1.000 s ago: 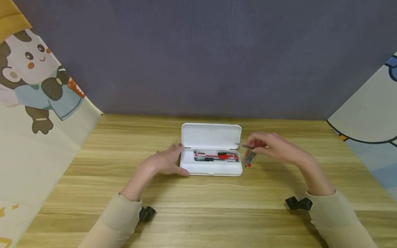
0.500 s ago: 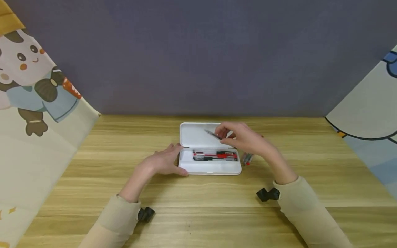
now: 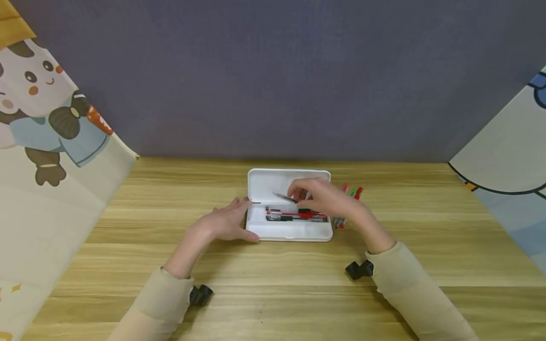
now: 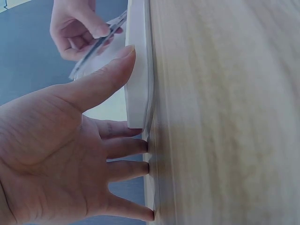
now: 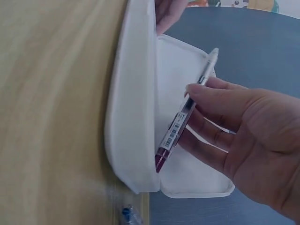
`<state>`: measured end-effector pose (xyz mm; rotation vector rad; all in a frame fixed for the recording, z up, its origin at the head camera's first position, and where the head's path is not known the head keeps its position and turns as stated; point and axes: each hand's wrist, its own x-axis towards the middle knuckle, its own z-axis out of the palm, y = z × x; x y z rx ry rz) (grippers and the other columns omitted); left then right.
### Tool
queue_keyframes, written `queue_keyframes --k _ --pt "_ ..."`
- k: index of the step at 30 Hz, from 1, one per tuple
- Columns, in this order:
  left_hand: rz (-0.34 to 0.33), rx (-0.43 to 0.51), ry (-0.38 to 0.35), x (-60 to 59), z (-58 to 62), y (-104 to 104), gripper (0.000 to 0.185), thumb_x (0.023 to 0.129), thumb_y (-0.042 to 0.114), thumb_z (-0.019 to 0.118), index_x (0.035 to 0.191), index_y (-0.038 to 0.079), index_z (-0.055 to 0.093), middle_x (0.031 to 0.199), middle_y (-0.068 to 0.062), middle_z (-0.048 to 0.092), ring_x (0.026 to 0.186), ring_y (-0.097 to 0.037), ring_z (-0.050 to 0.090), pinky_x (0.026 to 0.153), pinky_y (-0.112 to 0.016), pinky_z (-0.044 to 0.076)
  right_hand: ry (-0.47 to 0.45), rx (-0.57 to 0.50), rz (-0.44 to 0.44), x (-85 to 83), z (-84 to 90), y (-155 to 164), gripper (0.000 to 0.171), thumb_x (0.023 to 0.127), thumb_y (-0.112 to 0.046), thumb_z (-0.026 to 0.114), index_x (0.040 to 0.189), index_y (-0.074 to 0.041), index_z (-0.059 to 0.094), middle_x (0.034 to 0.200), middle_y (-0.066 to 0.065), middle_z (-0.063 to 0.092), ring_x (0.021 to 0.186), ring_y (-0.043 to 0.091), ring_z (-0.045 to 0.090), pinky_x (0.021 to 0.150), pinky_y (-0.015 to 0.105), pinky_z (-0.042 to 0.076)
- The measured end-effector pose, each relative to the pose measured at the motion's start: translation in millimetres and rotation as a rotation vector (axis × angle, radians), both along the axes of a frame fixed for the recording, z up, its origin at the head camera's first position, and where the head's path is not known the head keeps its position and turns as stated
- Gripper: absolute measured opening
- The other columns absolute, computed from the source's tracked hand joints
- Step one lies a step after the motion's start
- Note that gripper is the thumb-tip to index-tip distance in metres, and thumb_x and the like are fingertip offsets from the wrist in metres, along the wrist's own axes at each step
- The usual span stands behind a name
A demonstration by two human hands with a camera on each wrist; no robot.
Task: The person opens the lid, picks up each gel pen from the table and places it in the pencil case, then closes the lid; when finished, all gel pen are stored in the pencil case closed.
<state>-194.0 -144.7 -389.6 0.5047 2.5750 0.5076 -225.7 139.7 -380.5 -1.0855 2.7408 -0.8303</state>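
A white pencil case [image 3: 290, 234] lies open on the wooden table, its lid [image 3: 268, 183] tilted back. Red and black pens [image 3: 296, 215] lie in its tray. My right hand [image 3: 298, 199] hovers over the case and pinches a clear pen [image 3: 283, 196] between thumb and fingers; the right wrist view shows this pen [image 5: 186, 111] with a dark red tip, slanted over the tray. My left hand [image 3: 244, 219] rests against the case's left end. Its thumb [image 4: 105, 77] lies straight along the case's wall [image 4: 137, 89] and its fingers press on the table.
Several loose pens [image 3: 349, 201] with red and green caps lie on the table just right of the case, and one shows in the right wrist view [image 5: 129, 216]. Printed fabric panels [image 3: 51, 156] stand at both sides and a grey wall behind.
My right hand carried the clear pen from beside the loose pens leftwards over the open case, then lowered it a little towards the tray. The left hand stayed put.
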Motion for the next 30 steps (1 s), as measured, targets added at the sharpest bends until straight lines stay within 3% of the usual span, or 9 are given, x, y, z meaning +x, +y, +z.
queue_keyframes --k 11,17,24,30 --pt "-0.012 -0.006 -0.003 3.8 -1.0 -4.3 0.107 0.087 0.050 0.078 0.165 0.009 0.018 0.173 -0.019 0.013 0.161 -0.040 0.011 0.121 -0.079 0.010 -0.034 0.103 -0.030 6.3 -11.1 -5.1 0.016 0.095 -0.008 0.073 0.108 -0.018 0.074 0.093 -0.003 0.073 0.086 0.007 0.065 0.077 0.027 0.057" --pt "-0.023 -0.007 -0.001 5.1 -1.0 -6.1 0.107 0.087 0.050 0.078 0.165 0.008 0.018 0.173 -0.019 0.013 0.161 -0.041 0.011 0.121 -0.079 0.010 -0.052 0.115 -0.043 10.2 -13.4 -6.6 0.021 0.094 -0.002 0.072 0.109 -0.015 0.073 0.093 -0.002 0.074 0.086 0.008 0.066 0.077 0.028 0.057" --pt "-0.022 -0.006 -0.001 4.4 -1.1 -7.1 0.108 0.087 0.050 0.078 0.165 0.008 0.018 0.172 -0.020 0.013 0.161 -0.041 0.011 0.121 -0.079 0.010 -0.015 0.061 -0.026 10.5 -13.0 3.4 0.021 0.093 0.001 0.072 0.111 -0.009 0.074 0.097 0.003 0.076 0.088 0.011 0.068 0.077 0.028 0.058" --pt "-0.022 -0.006 -0.007 4.0 -1.8 -7.1 0.108 0.087 0.050 0.078 0.165 0.008 0.017 0.173 -0.020 0.012 0.161 -0.040 0.010 0.121 -0.078 0.009 0.013 -0.032 -0.087 18.8 -6.3 31.8 0.023 0.094 -0.001 0.071 0.115 -0.008 0.074 0.102 0.006 0.076 0.090 0.013 0.070 0.078 0.031 0.060"
